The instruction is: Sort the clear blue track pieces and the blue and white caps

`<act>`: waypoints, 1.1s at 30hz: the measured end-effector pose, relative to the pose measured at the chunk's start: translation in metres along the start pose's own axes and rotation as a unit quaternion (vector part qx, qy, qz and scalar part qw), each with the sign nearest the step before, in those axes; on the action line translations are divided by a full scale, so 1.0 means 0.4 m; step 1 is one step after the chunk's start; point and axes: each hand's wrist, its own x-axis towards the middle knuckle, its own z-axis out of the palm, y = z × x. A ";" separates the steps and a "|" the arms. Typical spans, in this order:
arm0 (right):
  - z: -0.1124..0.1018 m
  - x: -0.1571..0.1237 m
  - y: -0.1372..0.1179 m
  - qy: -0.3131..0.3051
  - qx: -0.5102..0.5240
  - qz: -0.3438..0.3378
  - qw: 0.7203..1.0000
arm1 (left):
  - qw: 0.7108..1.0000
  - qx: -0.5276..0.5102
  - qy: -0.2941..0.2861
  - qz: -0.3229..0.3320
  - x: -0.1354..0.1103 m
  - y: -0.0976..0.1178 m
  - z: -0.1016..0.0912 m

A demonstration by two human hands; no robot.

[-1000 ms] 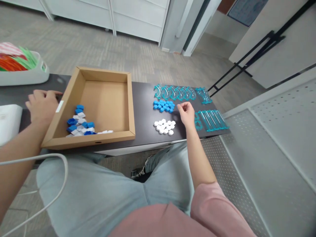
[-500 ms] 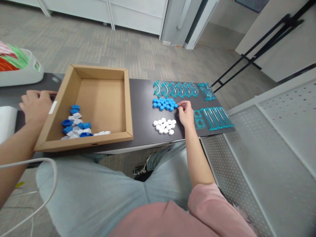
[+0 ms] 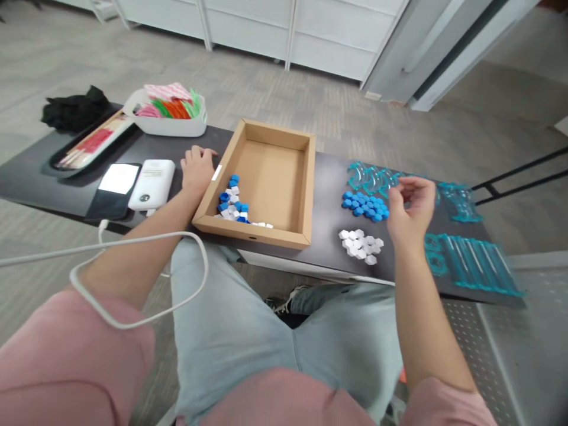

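My left hand (image 3: 197, 168) lies on the table against the left wall of a shallow cardboard box (image 3: 309, 195), its fingers stretched out. Blue and white hexagonal pieces (image 3: 231, 204) are heaped in the box's near left corner. My right hand (image 3: 412, 204) is above the table's right part, fingers loosely curled, the thumb a little apart from them, with nothing visible in it. Just left of it sits a flat cluster of blue hexagonal pieces (image 3: 364, 206). A cluster of white hexagonal pieces (image 3: 360, 245) lies nearer me. Behind are clear teal curved parts (image 3: 370, 177), partly hidden by the hand.
Teal tubes (image 3: 481, 263) and small teal frames (image 3: 435, 254) lie at the right end, with another teal bundle (image 3: 459, 201) behind. Leftward are a white power bank (image 3: 152, 184), a phone (image 3: 113, 189) and a white basket (image 3: 171, 126). A white cable (image 3: 206, 266) loops over my left arm.
My right hand has lifted off the edge of the blue cluster and moved back and right. My view has swung left, showing more of the table's left end. The left hand stays by the box.
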 end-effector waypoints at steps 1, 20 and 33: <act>0.044 0.029 -0.051 -0.037 0.016 -0.032 0.999 | 1.000 0.001 0.005 -0.001 0.000 -0.001 0.003; 0.779 0.030 -0.298 -0.574 -0.062 -0.079 0.813 | 0.999 0.039 0.012 0.013 0.006 -0.006 0.022; 0.513 0.174 -0.218 -0.461 0.243 0.059 0.852 | 0.999 0.032 -0.010 0.007 -0.014 0.010 -0.006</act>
